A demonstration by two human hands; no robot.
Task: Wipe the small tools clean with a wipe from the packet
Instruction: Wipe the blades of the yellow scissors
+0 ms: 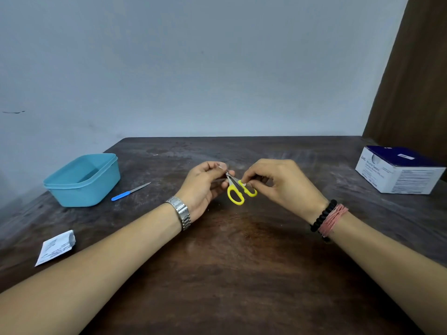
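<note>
Small scissors with yellow handles [235, 195] hang above the middle of the dark wooden table [242, 262]. My left hand [205, 184] pinches their blade tips between thumb and fingers; a bit of something pale shows at the fingertips, too small to tell. My right hand [280, 182] pinches the scissors near the pivot, at the top of the handles. A nail file with a blue handle [130, 191] lies on the table left of my hands. A torn white wipe packet [55, 247] lies at the near left.
A light blue plastic tub [83, 178] stands open at the left, beside the nail file. A white and dark blue box of alcohol swabs [399, 169] sits at the far right. A grey wall runs behind the table's back edge.
</note>
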